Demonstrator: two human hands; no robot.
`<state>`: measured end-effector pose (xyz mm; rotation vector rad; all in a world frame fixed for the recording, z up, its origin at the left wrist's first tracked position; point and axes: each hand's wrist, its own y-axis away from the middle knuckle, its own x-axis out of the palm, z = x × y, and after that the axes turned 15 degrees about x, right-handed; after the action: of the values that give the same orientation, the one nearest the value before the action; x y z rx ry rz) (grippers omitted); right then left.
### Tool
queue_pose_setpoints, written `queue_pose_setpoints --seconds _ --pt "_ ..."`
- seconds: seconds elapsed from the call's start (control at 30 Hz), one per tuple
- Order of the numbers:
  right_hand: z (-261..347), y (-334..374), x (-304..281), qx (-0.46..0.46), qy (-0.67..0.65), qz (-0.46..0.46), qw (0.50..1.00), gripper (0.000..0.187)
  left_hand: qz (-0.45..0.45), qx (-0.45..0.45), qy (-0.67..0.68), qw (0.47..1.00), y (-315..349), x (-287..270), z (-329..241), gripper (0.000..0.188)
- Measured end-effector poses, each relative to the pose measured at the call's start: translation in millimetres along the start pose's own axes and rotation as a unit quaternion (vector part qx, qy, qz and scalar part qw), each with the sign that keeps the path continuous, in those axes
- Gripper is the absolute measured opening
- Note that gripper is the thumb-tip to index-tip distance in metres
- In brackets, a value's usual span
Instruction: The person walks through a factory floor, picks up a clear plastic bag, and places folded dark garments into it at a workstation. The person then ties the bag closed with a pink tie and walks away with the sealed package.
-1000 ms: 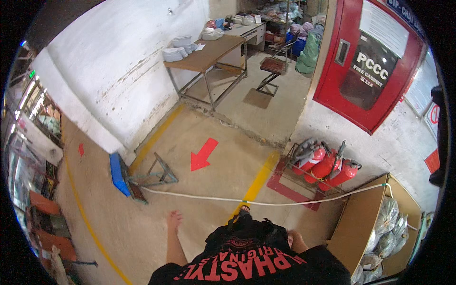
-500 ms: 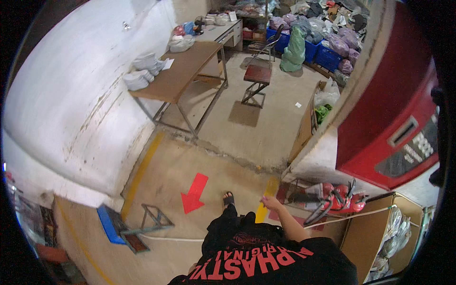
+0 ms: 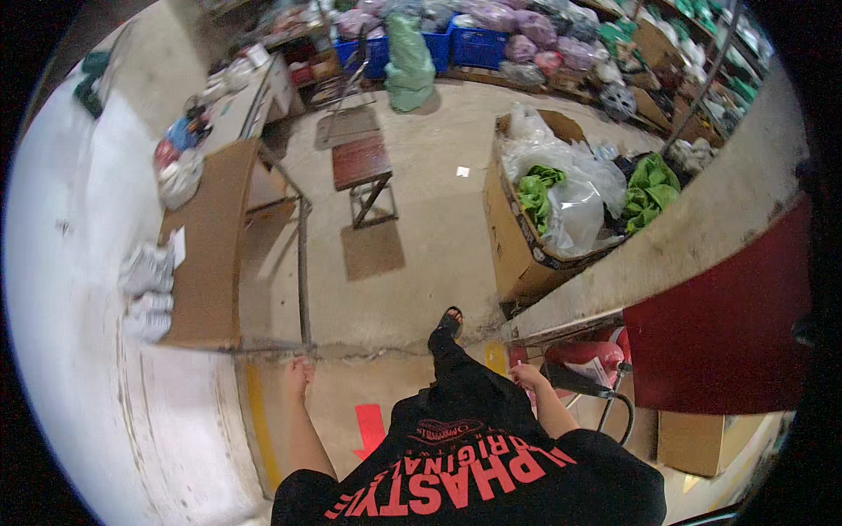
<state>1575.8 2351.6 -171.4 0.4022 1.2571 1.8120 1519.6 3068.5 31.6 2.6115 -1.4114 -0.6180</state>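
Perhaps for balance, my left hand hangs near the table, my right hand by an extinguisher, grips unclear.

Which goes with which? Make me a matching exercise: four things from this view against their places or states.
1. left hand
2. right hand
3. tall sack
4. open carton

a. near a red fire extinguisher
b. stuffed with clear plastic and green bundles
c. nearest the brown table
d. pale green, beside blue crates

Pairs: 1-c; 2-a; 3-d; 4-b
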Motion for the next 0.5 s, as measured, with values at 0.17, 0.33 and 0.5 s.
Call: queue_pose_setpoints --seconds 0.17,0.33,0.5 --pt "60 -112 -50 -0.119 0.28 -0.056 0.951 0.029 0.089 -0.043 -0.037 0.994 -92 103 -71 0.03" --pt "240 -98 -133 0.092 -0.222 -0.137 0.961 0.021 0.195 -0.206 0.029 0.958 -100 167 -59 0.033" --pt "375 -95 -193 -0.011 -0.208 -0.19 0.959 0.03 0.238 -0.282 -0.033 0.929 -138 182 -55 0.031"
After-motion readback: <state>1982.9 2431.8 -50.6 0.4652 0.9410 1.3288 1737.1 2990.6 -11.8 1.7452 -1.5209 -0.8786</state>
